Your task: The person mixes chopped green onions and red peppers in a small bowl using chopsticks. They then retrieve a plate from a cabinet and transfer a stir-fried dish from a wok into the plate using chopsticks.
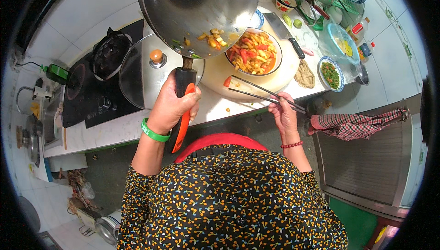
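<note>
My left hand grips the black and orange handle of a wok, which is raised and tilted over the counter. Some cooked vegetable pieces cling inside the wok near its lower rim. Below its right edge a white bowl with a dark rim holds a cooked dish with tomato pieces, on a round cutting board. My right hand holds a pair of dark chopsticks, their tips apart above the board's front edge, close to a loose tomato piece.
A glass lid lies left, beside the black cooktop. A cleaver and a crumpled cloth are at the board's right. Further right stand a plate of chopped greens, a blue basin and a dish rack.
</note>
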